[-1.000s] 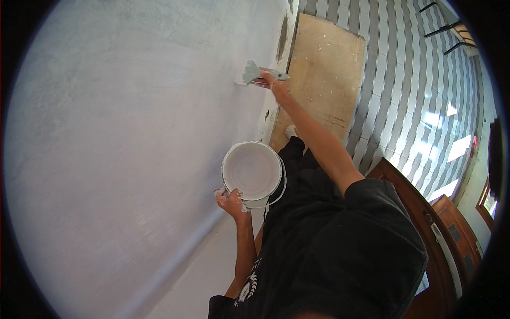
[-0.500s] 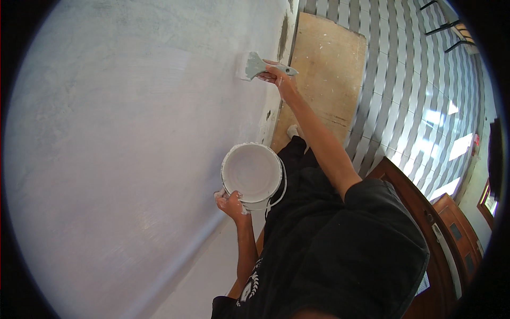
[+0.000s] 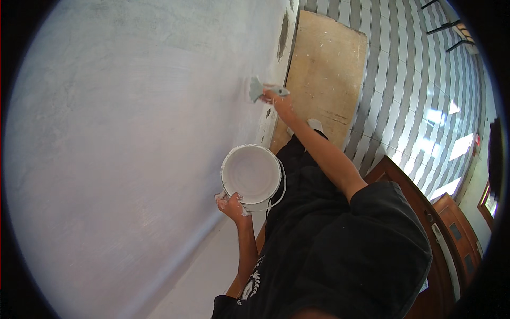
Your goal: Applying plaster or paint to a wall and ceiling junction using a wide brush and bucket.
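My left hand [image 3: 234,206], smeared with white paint, grips the lower rim side of a round white bucket [image 3: 252,174]. A thin pale coat of paint covers the bucket's inside, and its wire handle [image 3: 283,186] hangs down on the right. In my right hand [image 3: 274,99] is a wide paintbrush [image 3: 257,89], its fingers closed round the handle. The brush head is against the lower part of the wall [image 3: 133,122], or very near it; motion blurs the bristles. Pale, uneven paint covers the wall.
A paint-specked wooden board [image 3: 326,69] lies along the foot of the wall, with my feet [image 3: 314,125] on its near end. Grey-and-white striped tiles [image 3: 393,80] extend to the right. Brown wooden doors [image 3: 409,207] stand at lower right, and a chair [image 3: 459,32] at far right.
The paintbrush in my right hand has moved nearer to me along the wall's lower edge. The bucket in my left hand has hardly moved. One foot shows more now.
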`<state>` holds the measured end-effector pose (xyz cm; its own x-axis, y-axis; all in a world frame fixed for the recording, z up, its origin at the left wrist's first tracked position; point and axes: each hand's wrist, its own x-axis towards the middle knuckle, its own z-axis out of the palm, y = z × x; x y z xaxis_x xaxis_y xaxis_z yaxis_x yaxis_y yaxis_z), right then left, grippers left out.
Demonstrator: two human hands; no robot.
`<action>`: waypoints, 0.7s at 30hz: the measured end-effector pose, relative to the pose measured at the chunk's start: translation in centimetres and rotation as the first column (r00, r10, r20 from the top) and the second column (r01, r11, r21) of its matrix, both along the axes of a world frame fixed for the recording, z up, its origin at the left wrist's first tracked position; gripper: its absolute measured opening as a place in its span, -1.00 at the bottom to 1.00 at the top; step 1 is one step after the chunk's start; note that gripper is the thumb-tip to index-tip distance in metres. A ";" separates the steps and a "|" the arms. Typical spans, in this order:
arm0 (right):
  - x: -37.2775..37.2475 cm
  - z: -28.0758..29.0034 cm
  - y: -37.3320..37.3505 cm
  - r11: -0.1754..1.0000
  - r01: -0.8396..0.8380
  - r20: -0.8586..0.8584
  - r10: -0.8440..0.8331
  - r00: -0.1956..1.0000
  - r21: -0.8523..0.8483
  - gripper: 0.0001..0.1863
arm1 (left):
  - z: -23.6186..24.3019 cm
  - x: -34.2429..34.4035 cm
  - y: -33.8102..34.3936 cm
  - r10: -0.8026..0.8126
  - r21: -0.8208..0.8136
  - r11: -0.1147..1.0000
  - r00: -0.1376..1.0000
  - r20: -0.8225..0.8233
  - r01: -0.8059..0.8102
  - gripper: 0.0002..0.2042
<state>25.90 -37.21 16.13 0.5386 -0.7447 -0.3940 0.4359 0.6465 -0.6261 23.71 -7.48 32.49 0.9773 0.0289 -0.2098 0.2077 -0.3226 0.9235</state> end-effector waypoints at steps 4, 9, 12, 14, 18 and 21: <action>1.9 2.6 3.6 0.996 0.043 -0.032 -0.040 0.999 0.084 -0.69 | -0.2 -0.1 -0.5 0.015 0.051 0.999 1.000 -0.007 -0.014 -0.73; 2.0 11.9 3.9 0.998 0.002 0.161 -0.013 0.987 0.065 -0.65 | -0.8 0.0 0.5 0.060 0.037 0.998 0.998 -0.008 -0.060 -0.72; 0.1 15.4 2.6 0.998 -0.054 0.397 0.042 0.917 0.021 -0.61 | -0.2 -0.3 0.6 0.079 0.062 0.995 0.997 -0.010 -0.078 -0.74; 0.7 13.4 2.5 0.999 -0.049 0.362 0.045 0.931 0.002 -0.62 | -0.2 -0.4 0.5 0.056 0.079 0.995 0.998 -0.004 -0.055 -0.75; 2.1 2.8 3.5 0.993 -0.096 0.236 0.078 0.969 0.064 -0.62 | -1.1 0.0 1.8 0.009 0.129 0.991 0.999 0.034 -0.014 -0.75; 1.9 -2.4 3.2 0.988 -0.028 0.076 0.016 0.997 0.150 -0.68 | -0.6 -0.4 0.9 0.016 0.105 0.994 1.000 -0.006 -0.015 -0.74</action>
